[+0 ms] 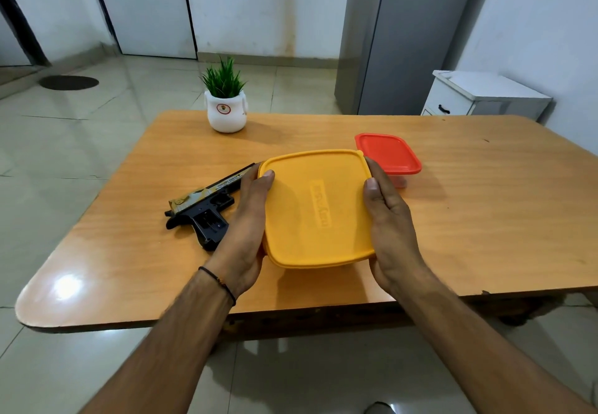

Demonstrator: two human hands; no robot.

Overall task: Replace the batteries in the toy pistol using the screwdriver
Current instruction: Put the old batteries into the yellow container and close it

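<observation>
Both hands (249,219) (388,219) clasp a smooth, rounded-square yellow plastic box (318,209).

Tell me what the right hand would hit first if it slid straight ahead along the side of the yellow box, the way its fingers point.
Probably the red-lidded container. The right hand grips the yellow box with its fingertips just short of that container's near edge; whether they already touch is unclear from this view.
</observation>
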